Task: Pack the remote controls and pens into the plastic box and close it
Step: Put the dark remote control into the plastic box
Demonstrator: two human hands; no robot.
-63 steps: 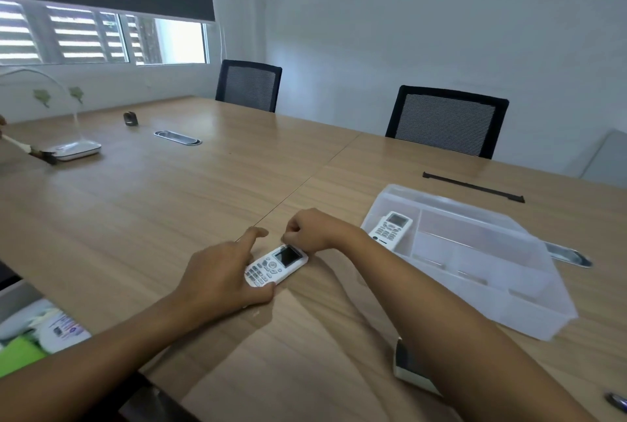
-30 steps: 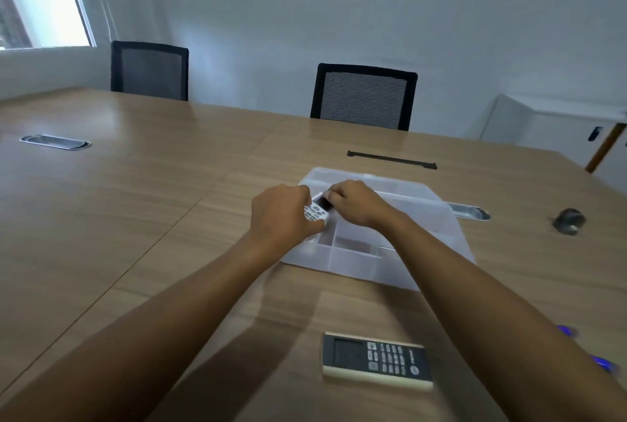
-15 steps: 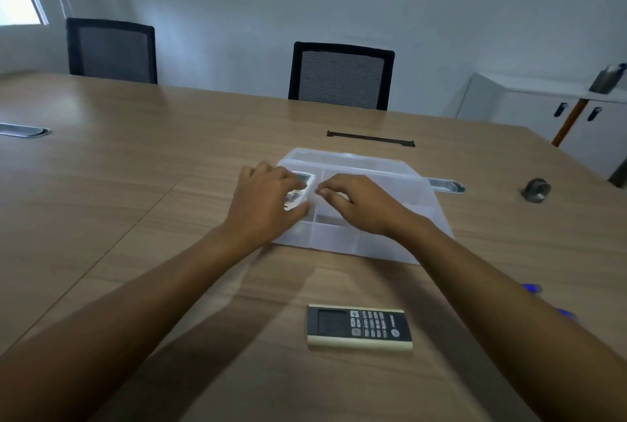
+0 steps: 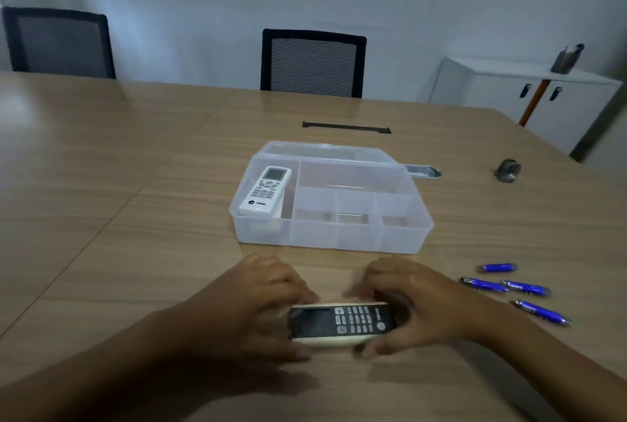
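Note:
A clear plastic box with several compartments stands open at mid-table, its lid lying flat behind it. A white remote rests tilted in the box's left compartment. Close to me, a black-faced remote with a cream body lies crosswise on the table. My left hand curls around its left end and my right hand around its right end. Whether it is lifted off the wood I cannot tell. Several blue pens lie loose on the table, right of my right hand.
Beyond the box are a black strip and a metal cable hatch. A small dark round object sits at the far right. Two black mesh chairs stand behind the table, and a white cabinet is at the back right.
Both hands set the white remote into the box's left compartment, let go, and pulled back toward me. They now close on the black remote. My view has tipped downward.

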